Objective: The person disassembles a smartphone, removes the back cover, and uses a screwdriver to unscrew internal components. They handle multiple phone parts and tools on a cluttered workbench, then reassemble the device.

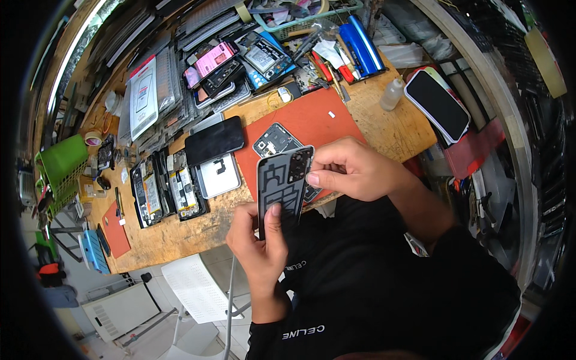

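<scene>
Panel, dark grey, thin, round-cornered (277,180), is held over the near edge of the brown wooden desk (393,129). Left hand (258,243) grasps its lower end; right hand (355,168) curls at its upper right edge, grip unclear. Judgement: support steadily, press lightly, avoid flexing.

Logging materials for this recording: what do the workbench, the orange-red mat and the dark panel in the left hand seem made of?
Dark panel: thin, rigid-looking, smooth; plastic or glass, the look leaves it open.
Workbench: worn wood, by its tan grain and dark scuffs.
Orange-red mat: perhaps rubber or silicone, being flat and matte.
</scene>
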`<state>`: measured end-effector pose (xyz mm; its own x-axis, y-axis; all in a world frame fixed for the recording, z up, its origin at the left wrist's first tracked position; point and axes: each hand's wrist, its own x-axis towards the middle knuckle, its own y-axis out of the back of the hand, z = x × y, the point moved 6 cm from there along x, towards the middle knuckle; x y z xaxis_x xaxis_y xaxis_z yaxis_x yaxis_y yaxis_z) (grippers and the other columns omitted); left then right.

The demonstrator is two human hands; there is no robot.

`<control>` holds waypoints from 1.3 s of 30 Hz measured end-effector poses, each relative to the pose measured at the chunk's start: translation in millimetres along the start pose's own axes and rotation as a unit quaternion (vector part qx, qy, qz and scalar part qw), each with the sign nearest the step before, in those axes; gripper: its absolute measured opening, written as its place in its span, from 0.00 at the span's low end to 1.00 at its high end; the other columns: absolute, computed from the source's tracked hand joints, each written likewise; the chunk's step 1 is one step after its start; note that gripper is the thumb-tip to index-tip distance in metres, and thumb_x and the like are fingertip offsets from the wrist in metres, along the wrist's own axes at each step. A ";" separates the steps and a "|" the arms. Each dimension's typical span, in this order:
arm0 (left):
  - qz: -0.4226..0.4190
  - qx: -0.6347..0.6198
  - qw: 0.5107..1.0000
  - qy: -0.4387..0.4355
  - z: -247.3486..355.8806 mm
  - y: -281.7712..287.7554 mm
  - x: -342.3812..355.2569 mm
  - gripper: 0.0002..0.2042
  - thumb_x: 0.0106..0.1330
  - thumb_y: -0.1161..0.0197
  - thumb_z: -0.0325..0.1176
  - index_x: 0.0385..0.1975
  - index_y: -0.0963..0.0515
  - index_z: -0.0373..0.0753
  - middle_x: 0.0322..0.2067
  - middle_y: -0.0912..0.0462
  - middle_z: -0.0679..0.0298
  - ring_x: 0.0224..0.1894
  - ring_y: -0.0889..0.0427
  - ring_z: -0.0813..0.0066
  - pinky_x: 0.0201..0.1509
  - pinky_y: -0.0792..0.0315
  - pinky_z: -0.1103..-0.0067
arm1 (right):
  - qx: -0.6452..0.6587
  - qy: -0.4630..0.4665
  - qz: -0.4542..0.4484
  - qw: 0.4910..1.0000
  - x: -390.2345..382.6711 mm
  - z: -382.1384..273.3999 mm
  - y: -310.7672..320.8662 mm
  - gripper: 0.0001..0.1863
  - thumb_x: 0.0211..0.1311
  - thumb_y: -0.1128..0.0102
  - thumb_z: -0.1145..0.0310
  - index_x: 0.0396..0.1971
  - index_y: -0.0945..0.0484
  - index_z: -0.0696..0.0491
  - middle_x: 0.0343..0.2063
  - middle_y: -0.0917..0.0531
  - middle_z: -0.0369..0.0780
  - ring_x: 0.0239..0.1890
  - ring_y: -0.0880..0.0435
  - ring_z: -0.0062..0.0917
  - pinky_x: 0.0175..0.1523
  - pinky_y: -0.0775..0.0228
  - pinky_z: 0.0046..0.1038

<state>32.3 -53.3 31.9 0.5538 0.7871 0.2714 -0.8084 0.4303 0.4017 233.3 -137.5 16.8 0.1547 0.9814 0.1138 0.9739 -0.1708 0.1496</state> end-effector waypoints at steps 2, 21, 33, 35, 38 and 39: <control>0.013 0.059 0.998 -0.031 2.4 0.6 0.5 0.10 0.74 0.29 0.27 0.33 0.25 0.34 0.25 0.22 0.62 0.24 0.28 0.80 0.30 0.36 0.81 | 0.075 -0.049 -0.038 0.995 -9.8 10.8 0.7 0.11 0.75 0.35 0.67 0.32 0.18 0.58 0.22 0.23 0.29 0.25 0.29 0.12 0.31 0.37 0.26; -0.051 -0.097 0.991 0.081 -1.6 -43.9 -6.8 0.07 0.79 0.34 0.28 0.39 0.26 0.37 0.36 0.19 0.69 0.38 0.25 0.87 0.45 0.31 0.85 | -0.031 0.063 0.255 0.964 -29.2 15.4 16.9 0.05 0.69 0.30 0.73 0.35 0.18 0.57 0.25 0.17 0.41 0.25 0.16 0.35 0.34 0.24 0.35; -0.088 -0.191 0.970 0.123 -7.3 -36.0 6.0 0.06 0.79 0.34 0.27 0.39 0.26 0.38 0.39 0.16 0.67 0.41 0.24 0.84 0.52 0.29 0.83 | 0.160 0.108 0.309 0.931 -60.8 34.2 78.8 0.08 0.79 0.40 0.71 0.35 0.21 0.55 0.28 0.21 0.27 0.30 0.26 0.08 0.34 0.32 0.20; -0.095 -0.186 0.970 0.127 -6.6 -39.2 3.9 0.07 0.79 0.34 0.27 0.38 0.26 0.38 0.40 0.16 0.67 0.41 0.24 0.85 0.51 0.29 0.84 | 0.086 0.077 0.296 0.948 -59.9 33.4 75.7 0.05 0.78 0.39 0.73 0.38 0.20 0.56 0.29 0.21 0.29 0.32 0.26 0.08 0.37 0.33 0.19; -0.109 -0.184 0.968 0.128 -4.4 -49.2 -1.5 0.08 0.78 0.33 0.27 0.38 0.26 0.39 0.39 0.17 0.67 0.40 0.25 0.85 0.50 0.30 0.84 | 0.085 0.035 0.275 0.957 -57.9 35.2 60.5 0.05 0.74 0.33 0.75 0.35 0.19 0.58 0.27 0.19 0.29 0.30 0.23 0.08 0.36 0.29 0.18; -0.109 -0.173 0.970 0.131 -4.4 -52.9 -3.5 0.08 0.78 0.33 0.28 0.37 0.26 0.39 0.39 0.17 0.68 0.40 0.25 0.86 0.50 0.30 0.84 | 0.095 0.027 0.251 0.963 -57.1 35.2 53.4 0.07 0.74 0.34 0.74 0.34 0.19 0.58 0.26 0.18 0.29 0.30 0.22 0.09 0.36 0.29 0.19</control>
<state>72.2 -76.9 5.9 0.6861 0.7266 -0.0373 -0.7215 0.6860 0.0938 282.4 -199.6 -16.2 0.6100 0.7726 0.1764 0.7923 -0.5984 -0.1191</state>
